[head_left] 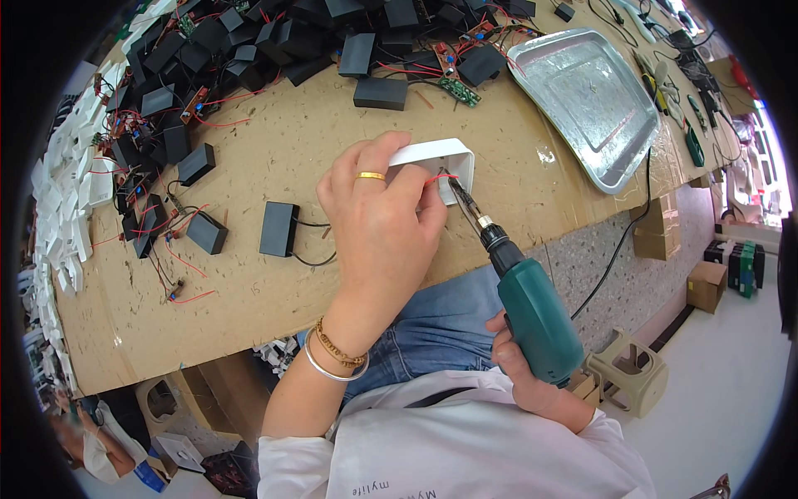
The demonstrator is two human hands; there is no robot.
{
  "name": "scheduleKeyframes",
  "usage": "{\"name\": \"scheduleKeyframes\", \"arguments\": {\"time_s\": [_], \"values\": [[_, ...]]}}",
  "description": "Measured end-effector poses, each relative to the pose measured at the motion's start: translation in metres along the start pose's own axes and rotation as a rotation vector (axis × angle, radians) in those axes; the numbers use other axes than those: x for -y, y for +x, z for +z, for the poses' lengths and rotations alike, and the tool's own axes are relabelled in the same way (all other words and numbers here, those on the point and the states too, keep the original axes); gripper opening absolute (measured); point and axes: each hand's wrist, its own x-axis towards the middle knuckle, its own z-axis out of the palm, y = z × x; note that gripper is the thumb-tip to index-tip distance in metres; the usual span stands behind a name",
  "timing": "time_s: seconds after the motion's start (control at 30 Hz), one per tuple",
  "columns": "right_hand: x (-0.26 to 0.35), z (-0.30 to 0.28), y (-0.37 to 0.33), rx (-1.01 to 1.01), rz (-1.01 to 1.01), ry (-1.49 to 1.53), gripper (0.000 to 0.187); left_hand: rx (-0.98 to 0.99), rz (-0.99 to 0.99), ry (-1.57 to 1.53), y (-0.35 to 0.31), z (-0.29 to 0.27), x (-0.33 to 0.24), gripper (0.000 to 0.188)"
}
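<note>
The left hand (378,220) grasps a white case (432,151) at the near edge of the surface (166,320), fingers bent over its left side (a gold ring shows on one of them). The case's open side faces right and near, and a short red wire (441,177) shows at its opening. The right hand (522,370) is wrapped around the body of a green tool (539,320), which slants far and left so that its thin metal tip reaches the opening of the case, beside the red wire. Whether the tip touches anything inside is too small to tell.

Just left of the left hand lies a black box (279,229), two dark wires running from its right side toward the hand; their ends are hidden. Farther left are more black boxes (197,164) with red wires, and the large heap of them spreads across the far side, small circuit boards (460,91) among them. White parts (71,191) are piled along the left edge.

Right of the case, well apart from it, sits a metal tray (573,91). Beyond it, at the far right, lie pliers (651,83) and other hand tools. A black cord (609,270) hangs past the edge of the surface, right of the green tool. A beige stool (629,374) stands on the floor at the near right.
</note>
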Motion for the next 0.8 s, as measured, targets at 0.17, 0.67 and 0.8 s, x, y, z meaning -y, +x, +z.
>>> {"name": "scheduleKeyframes", "arguments": {"time_s": [0.17, 0.67, 0.8], "values": [[0.001, -0.001, 0.000, 0.004, -0.016, -0.035, 0.044, 0.000, 0.000, 0.001, 0.000, 0.000, 0.000, 0.010], [0.009, -0.002, -0.002, 0.000, -0.127, -0.009, 0.040, -0.013, 0.007, 0.002, 0.000, 0.000, -0.001, 0.011], [0.017, -0.004, -0.002, 0.017, -0.123, 0.091, 0.036, 0.004, -0.017, 0.004, 0.000, -0.001, -0.001, 0.012]]}}
